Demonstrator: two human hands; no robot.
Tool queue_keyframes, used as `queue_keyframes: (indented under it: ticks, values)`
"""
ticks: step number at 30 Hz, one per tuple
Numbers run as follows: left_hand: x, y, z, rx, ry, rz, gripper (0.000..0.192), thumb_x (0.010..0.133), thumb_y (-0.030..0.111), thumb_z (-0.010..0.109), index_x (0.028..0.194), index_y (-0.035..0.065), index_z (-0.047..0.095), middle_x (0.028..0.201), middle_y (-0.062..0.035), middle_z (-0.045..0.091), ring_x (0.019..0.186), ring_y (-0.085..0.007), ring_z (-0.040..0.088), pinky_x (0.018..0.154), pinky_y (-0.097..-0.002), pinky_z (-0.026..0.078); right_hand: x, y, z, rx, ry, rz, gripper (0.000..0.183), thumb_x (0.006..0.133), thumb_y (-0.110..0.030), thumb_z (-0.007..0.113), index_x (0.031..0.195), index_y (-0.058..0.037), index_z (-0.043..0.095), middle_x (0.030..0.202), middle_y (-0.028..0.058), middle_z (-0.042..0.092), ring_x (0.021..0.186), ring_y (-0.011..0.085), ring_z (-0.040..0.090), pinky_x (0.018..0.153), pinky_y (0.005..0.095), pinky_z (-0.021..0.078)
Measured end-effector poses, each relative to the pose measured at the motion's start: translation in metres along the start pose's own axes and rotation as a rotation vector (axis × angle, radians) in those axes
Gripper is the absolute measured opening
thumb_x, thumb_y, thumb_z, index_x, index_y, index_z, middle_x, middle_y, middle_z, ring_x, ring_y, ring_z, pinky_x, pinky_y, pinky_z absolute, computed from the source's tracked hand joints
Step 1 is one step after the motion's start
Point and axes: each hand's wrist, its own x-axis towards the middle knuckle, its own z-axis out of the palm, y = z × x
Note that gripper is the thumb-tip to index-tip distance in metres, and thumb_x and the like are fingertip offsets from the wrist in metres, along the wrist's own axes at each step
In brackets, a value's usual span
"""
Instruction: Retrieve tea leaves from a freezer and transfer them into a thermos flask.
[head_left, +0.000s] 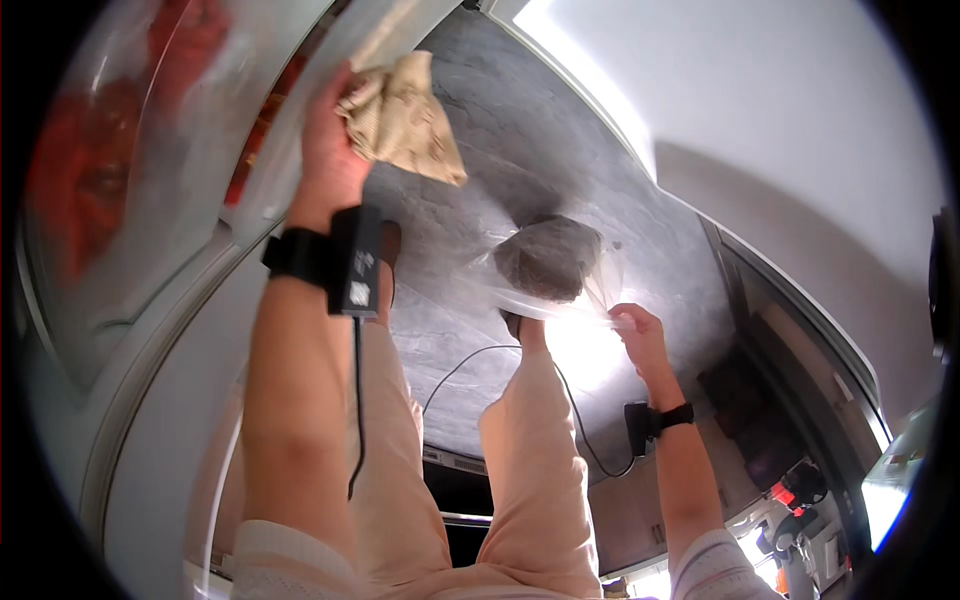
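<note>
A crumpled tan striped cloth is held in my left hand, which is raised at the upper left beside a pale edge with red, blurred shapes behind it. Lower at the right, my right hand pinches the rim of a clear plastic bag between thumb and fingers. Inside or behind the bag's film lies a dark, rounded mass; what it is cannot be told. Black straps with small boxes and cables sit around both my wrists.
My legs stand apart on a grey marbled floor. At the upper right is a large white panel, perhaps an open door, with a dark frame below it. A thin black cable loops across the floor. Cabinet fronts and blurred items are at the lower right.
</note>
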Motion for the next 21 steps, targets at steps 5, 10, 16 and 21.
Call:
queue_keyframes:
  ticks: [5,10,16,21]
  values:
    - [-0.014,0.029,0.028,0.28,-0.111,-0.121,0.026,0.085,0.019,0.058,0.102,-0.0009,0.056,0.091,-0.0108,0.062,0.082,-0.0207,0.062,0.075,-0.0342,0.053,-0.001,-0.002,-0.005,-0.059,0.033,0.002,0.017,0.075,0.004,0.059,0.089,-0.0035,0.065,0.077,-0.0014,0.06,0.072,0.0057,0.053,0.066,0.0189,0.0421]
    - [-0.076,-0.039,0.024,1.504,-0.303,-0.24,0.026,0.07,0.002,0.06,0.095,0.0053,0.064,0.08,-0.007,0.064,0.066,-0.0137,0.06,0.059,-0.0275,0.049,0.001,-0.002,-0.005,-0.092,0.039,-0.074,0.014,0.076,0.0,0.061,0.088,-0.0042,0.065,0.073,-0.0022,0.06,0.068,0.0052,0.052,0.063,0.0193,0.0422]
    - [-0.168,-0.16,0.006,2.198,-0.793,0.013,0.034,0.076,0.01,0.056,0.11,0.0101,0.054,0.096,-0.0144,0.055,0.077,-0.0312,0.061,0.064,-0.0405,0.05,0.002,0.0,-0.004,-0.081,0.03,-0.116,0.009,0.077,-0.003,0.063,0.086,-0.0049,0.067,0.069,-0.0021,0.061,0.066,0.0043,0.051,0.061,0.0192,0.0421]
    - [-0.161,-0.192,-0.038,2.21,-0.79,0.188,0.009,0.074,0.008,0.056,0.082,0.0058,0.059,0.083,-0.0117,0.056,0.069,-0.0308,0.061,0.06,-0.0388,0.05,0.0,-0.002,0.001,-0.088,-0.001,-0.132,0.012,0.079,0.003,0.057,0.087,-0.0012,0.064,0.074,-0.001,0.061,0.068,0.0042,0.051,0.06,0.0175,0.0407]
